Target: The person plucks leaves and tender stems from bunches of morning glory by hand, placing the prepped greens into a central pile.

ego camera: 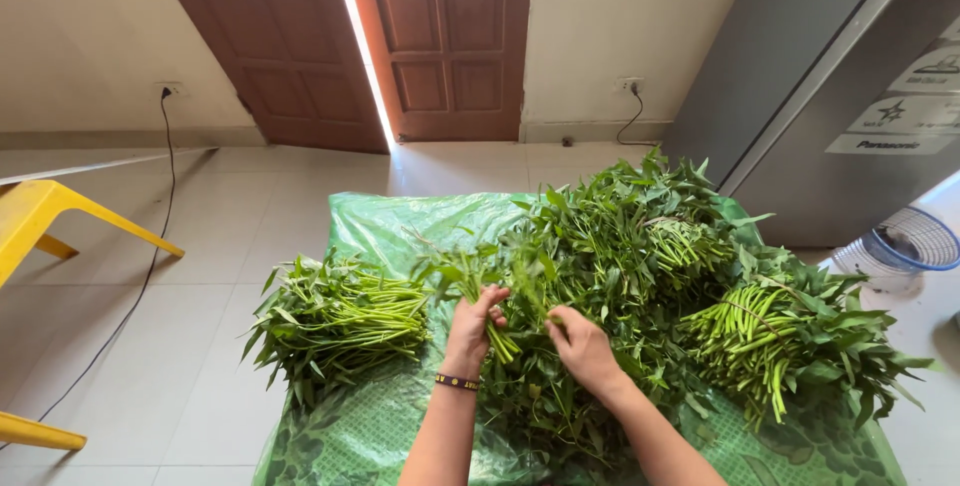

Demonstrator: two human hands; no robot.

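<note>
Stems (503,344) of leafy green vegetable gripped in left hand (476,327), fingers curled tight around a small bunch, cut ends pointing down toward the near edge of the green plastic sheet (400,221). Right hand (580,346) just beside it, fingertips pressed together and pinching a sprig among the loose greens at the middle of the sheet. Beaded bracelet (456,381) on the left wrist. Sorted bundle (340,321) lying at the sheet's left edge, stems aligned. Large heap of greens (640,236) toward the far right corner, another bundle (770,346) with pale cut ends at the right edge. Sheet spread on pale tiled floor (200,246). Yellow plastic stool (40,216) at far left, grey refrigerator (830,76) at right, wooden door (440,36) beyond.
</note>
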